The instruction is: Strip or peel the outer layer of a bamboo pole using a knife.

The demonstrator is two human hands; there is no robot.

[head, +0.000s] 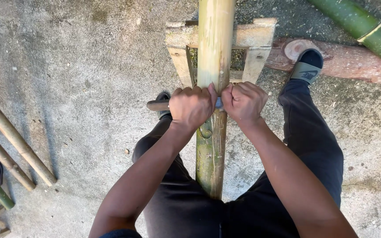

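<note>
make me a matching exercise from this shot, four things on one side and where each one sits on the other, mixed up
Things:
1. bamboo pole
2. reddish log
3. green bamboo stalk
4. thin bamboo poles

Places:
A. top right corner, above the log
B. on the ground at the left edge
C. centre, between the person's legs, resting on a wooden stand
D. under the slippered foot at upper right

Pairs: 1-C, 2-D, 3-A, 4-B
</note>
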